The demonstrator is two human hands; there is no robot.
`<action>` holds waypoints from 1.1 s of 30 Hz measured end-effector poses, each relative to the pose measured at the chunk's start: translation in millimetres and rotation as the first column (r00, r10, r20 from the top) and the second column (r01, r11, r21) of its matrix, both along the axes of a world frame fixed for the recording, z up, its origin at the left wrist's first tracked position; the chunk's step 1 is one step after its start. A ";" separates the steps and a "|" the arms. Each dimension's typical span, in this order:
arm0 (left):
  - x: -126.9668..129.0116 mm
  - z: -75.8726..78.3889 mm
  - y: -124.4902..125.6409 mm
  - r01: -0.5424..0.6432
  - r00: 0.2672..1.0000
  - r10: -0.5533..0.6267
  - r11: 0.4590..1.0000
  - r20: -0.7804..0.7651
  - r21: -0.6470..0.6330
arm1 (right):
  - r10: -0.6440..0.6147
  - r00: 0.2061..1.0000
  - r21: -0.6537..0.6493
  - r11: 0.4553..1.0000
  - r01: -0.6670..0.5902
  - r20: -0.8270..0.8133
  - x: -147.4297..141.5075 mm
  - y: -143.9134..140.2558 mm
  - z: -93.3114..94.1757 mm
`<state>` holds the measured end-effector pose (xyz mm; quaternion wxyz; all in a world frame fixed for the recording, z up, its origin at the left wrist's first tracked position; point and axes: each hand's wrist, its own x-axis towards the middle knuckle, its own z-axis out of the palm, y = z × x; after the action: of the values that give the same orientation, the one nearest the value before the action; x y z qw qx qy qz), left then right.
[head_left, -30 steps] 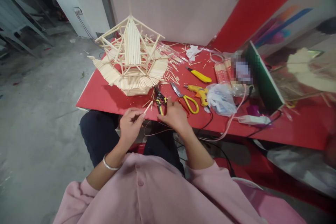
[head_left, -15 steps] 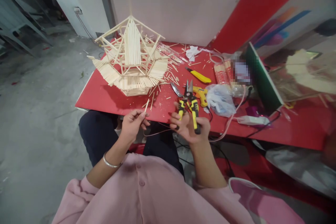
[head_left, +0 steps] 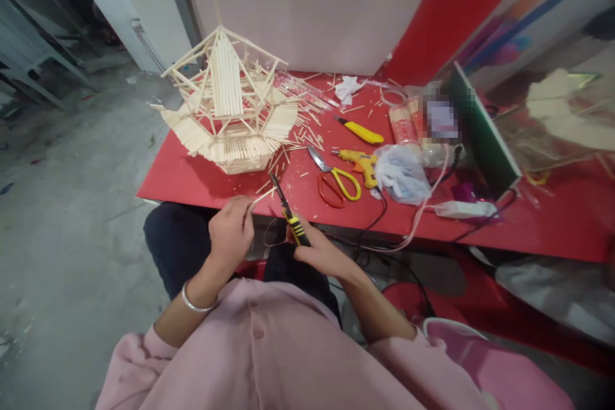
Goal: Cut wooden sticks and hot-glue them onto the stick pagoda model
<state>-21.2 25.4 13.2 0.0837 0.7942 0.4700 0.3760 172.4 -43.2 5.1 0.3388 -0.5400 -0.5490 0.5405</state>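
Note:
My left hand [head_left: 231, 225] is closed on a thin wooden stick [head_left: 263, 196] whose free end points up and to the right. Wrapped round the yellow and black handles of a pair of cutting shears [head_left: 288, 210] is my right hand [head_left: 314, 246]. The dark blades lie at the stick's tip, seen nearly edge-on; whether they touch it I cannot tell. Just beyond my hands stands a pagoda-like model [head_left: 225, 122] built from wooden sticks, with a pointed roof frame and a slatted lower roof.
On the red table [head_left: 168, 173] lie scissors [head_left: 336, 179], a yellow utility knife [head_left: 360, 131], a glue gun [head_left: 360, 163], a plastic bag [head_left: 401, 173] and packs of sticks [head_left: 402, 127]. A green board [head_left: 480, 131] stands at right. Cables [head_left: 379, 218] hang over the front edge.
My right hand has brought the shears leftward and turned them, so the blades are now at the stick. My left hand has rotated, its back now upward. The scissors are now uncovered.

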 end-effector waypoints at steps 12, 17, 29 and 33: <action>-6.8 -0.4 -2.3 -0.011 0.970 0.035 0.995 -0.242 0.100 | 0.004 0.999 -0.035 0.999 -0.006 -0.050 -4.4 -6.0 -17.8; -4.6 -2.4 -1.6 0.032 0.974 -0.030 0.999 -0.226 0.006 | -0.045 0.999 0.023 0.999 0.045 0.026 -14.8 -10.2 -19.8; -0.3 -8.6 1.9 0.141 0.990 -0.141 0.989 0.006 -0.032 | -0.107 0.960 0.154 0.986 0.068 0.257 -26.6 -13.5 -17.6; -4.2 -9.9 1.6 0.145 0.989 -0.145 0.989 -0.016 -0.022 | -0.098 0.953 0.157 0.986 0.054 0.288 -26.9 -13.3 -16.5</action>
<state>-25.4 27.0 3.4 0.1149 0.8286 0.4155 0.3571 145.5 -56.5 -11.4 0.3129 -0.6085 -0.6106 0.3987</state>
